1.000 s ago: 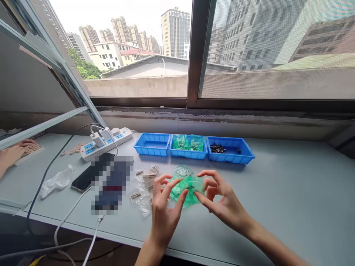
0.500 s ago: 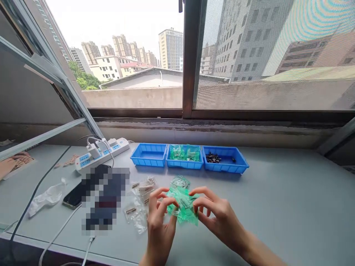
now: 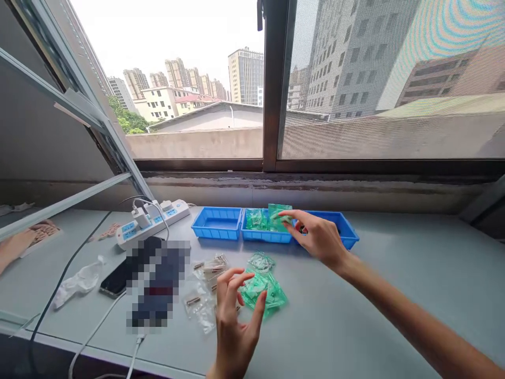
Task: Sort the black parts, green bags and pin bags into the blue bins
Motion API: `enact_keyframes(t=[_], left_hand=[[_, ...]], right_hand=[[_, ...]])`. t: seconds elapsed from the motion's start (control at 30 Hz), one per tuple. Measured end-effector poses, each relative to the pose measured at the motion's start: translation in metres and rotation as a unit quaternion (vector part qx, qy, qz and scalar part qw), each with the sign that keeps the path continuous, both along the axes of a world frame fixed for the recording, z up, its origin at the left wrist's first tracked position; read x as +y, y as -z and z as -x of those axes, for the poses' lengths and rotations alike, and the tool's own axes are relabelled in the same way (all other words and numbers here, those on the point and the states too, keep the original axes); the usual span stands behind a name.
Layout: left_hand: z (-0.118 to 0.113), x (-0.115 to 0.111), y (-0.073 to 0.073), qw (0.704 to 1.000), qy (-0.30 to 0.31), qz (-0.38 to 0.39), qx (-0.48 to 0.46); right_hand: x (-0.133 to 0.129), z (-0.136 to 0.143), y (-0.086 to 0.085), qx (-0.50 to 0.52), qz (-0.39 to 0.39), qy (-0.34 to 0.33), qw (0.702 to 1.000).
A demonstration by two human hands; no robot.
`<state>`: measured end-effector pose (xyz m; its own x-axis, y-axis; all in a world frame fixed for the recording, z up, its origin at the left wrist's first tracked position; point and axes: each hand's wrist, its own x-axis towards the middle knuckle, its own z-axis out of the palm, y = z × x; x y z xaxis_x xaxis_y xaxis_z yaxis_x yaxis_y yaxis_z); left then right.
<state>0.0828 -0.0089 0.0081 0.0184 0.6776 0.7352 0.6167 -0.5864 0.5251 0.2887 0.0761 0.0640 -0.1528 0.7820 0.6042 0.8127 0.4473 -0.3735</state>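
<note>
My right hand reaches over the middle blue bin, thumb and fingertips pinched on a small green plastic bag at the bin's right side. More green bags lie in the left part of that bin. Nearer to me, my left hand is raised with thumb and fingers apart, holding nothing. Just past its fingertips lies a pile of green bags on the table, with small metal pieces showing in the bag at its far end. Clear bags with metal pins lie left of that hand.
One blue bin stands at the left of the row; another, with small dark parts, is at the right, partly behind my right hand. Left are a power strip, a phone, crumpled tissue and cables.
My right hand has gone from the pile up to the middle bin with a green bag. My left hand has let go of the bags and opened beside the pile.
</note>
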Motion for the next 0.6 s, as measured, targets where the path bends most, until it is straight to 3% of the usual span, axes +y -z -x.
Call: enact_keyframes(t=[0.07, 0.2, 0.33, 0.43, 0.6], left_hand=[[-0.001, -0.001, -0.001, 1.000, -0.001, 0.005, -0.015], [-0.002, -0.003, -0.001, 0.999, -0.006, 0.015, -0.031], [-0.003, -0.003, -0.002, 1.000, -0.008, 0.007, -0.021], [-0.002, -0.002, -0.004, 1.000, 0.004, -0.017, 0.012], [0.000, -0.002, -0.006, 1.000, 0.000, -0.006, 0.019]], right_hand=[[0.023, -0.001, -0.006, -0.024, 0.047, 0.044, 0.998], [0.047, 0.001, 0.004, -0.118, 0.114, 0.004, 0.986], [0.048, 0.011, 0.015, -0.148, 0.089, 0.020, 0.985], [0.047, 0.027, 0.014, -0.175, 0.064, -0.018, 0.982], [0.050, 0.053, 0.019, -0.193, 0.135, -0.079, 0.969]])
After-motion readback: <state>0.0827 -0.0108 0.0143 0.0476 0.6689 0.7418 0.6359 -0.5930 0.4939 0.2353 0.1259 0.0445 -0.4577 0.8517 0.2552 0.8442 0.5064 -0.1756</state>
